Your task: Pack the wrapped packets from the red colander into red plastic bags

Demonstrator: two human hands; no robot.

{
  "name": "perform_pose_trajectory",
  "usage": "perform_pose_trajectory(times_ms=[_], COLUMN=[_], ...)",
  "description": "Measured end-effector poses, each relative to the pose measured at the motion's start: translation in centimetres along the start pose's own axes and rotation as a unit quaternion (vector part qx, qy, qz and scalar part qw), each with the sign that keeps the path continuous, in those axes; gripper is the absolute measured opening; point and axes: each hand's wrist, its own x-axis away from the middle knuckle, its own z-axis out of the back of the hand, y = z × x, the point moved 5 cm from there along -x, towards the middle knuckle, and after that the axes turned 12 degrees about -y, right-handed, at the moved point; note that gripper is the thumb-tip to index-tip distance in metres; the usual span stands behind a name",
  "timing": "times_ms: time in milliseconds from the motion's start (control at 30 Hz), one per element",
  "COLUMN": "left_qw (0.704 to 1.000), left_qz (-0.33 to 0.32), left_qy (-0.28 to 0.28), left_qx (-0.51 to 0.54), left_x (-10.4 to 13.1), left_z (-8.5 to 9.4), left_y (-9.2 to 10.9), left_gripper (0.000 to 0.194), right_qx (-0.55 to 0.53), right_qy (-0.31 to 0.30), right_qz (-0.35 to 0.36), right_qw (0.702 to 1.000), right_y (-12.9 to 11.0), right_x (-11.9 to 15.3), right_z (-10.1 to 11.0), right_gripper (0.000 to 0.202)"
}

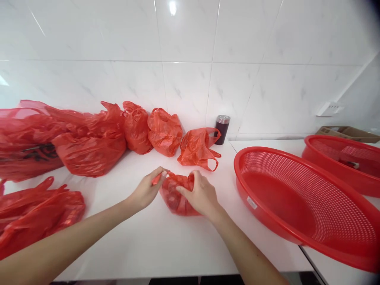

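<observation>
A small red plastic bag [175, 198] with rounded contents sits on the white table in front of me. What is inside cannot be made out through the film. My left hand [149, 188] pinches the bag's upper left edge between thumb and fingers. On the other side, my right hand [202, 192] grips the gathered rim, its thumb lying across the top. Just behind the hands lies another red plastic bag [194, 147], slack, with its handle loops spread to the right.
Several filled red bags [92, 152] line the wall at left; a red bag [44, 209] lies nearer. A dark tumbler [222, 130] stands behind. A large red basket [279, 198] is at right, a second red basket [326, 154] and a cardboard box [350, 133] beyond it.
</observation>
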Motion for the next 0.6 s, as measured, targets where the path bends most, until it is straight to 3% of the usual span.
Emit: perform_pose_trajectory(times_ms=[133,333,500,600], left_qw=[0.999,0.991,0.986,0.986], left_qz=[0.027,0.075,0.107,0.113], left_qy=[-0.025,-0.034,-0.045,-0.042], left_qx=[-0.037,-0.101,-0.116,-0.111], left_x=[-3.5,-7.0,-8.8,-9.3], left_z=[-2.9,-3.8,-4.4,-4.8], left_y=[-1.2,-3.2,-4.0,-4.2], left_gripper=[0.033,0.029,0.037,0.039], right_qx=[0.001,-0.020,-0.003,0.016], right_qy=[-0.013,0.002,0.041,0.070], right_qz=[0.054,0.121,0.117,0.078], right_qw=[0.998,0.992,0.992,0.994], right_y=[1.0,3.6,5.3,6.3], right_x=[-0.1,-1.2,-2.1,-2.2], right_z=[-1.6,-0.5,-0.6,-0.6], right_gripper=[0.029,0.024,0.023,0.022])
